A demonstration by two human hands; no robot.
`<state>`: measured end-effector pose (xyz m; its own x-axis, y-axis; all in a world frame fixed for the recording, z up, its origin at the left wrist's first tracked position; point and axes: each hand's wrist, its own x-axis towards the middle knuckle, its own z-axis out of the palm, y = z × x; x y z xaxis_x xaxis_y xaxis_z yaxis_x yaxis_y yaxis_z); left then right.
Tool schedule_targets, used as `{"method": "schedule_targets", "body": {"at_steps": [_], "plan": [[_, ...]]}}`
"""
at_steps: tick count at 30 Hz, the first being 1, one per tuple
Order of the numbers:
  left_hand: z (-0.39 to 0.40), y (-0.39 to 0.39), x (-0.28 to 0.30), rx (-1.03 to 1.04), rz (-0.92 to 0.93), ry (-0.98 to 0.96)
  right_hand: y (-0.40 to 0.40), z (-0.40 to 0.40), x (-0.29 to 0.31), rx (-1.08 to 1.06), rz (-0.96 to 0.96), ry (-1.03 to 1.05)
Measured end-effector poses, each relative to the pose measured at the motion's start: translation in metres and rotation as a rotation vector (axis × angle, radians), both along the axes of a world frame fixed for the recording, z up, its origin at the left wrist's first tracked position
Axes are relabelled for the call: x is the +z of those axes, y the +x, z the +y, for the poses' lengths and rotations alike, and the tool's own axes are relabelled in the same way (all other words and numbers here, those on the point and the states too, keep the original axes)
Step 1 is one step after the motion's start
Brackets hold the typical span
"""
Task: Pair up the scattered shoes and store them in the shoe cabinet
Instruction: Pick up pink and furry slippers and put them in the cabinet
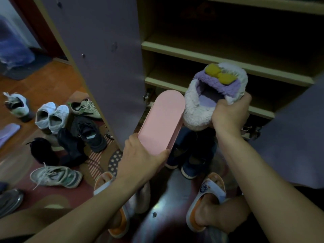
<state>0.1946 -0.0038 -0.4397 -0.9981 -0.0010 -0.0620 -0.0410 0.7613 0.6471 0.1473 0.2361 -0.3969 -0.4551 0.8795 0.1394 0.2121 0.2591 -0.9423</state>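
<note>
My left hand grips a pink slipper by its heel end, sole up, toe pointing at the shoe cabinet. My right hand grips a fluffy white and purple slipper with a yellow bow, held in front of the lower shelves. The two slippers touch side by side. Both cabinet doors stand open. A pair of dark blue shoes lies on the floor under my hands, partly hidden.
Scattered shoes lie on the rug at the left: white sneakers, black shoes, a grey-green trainer, a white-green trainer. The open purple door stands between them and the shelves. My feet wear orange sandals.
</note>
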Motion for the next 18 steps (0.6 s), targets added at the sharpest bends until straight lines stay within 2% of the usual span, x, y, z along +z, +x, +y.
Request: {"method": "schedule_targets", "body": {"at_steps": [8,11,14,16,18], "plan": [[-0.003,0.003,-0.005,-0.098,-0.001,0.008,-0.003,0.018,0.006,-0.055,0.158,-0.089],[-0.002,0.007,-0.005,-0.085,0.049,0.103,-0.001,0.011,0.001,-0.056,0.099,-0.073],[0.0,0.009,0.0,-0.062,0.187,0.156,0.004,-0.001,-0.004,-0.044,-0.063,0.018],[0.005,0.011,0.002,-0.071,0.261,0.125,0.008,-0.013,-0.008,0.031,-0.112,0.068],[0.011,0.011,0.003,-0.028,0.249,0.142,0.014,-0.031,-0.014,0.128,-0.109,0.137]]}}
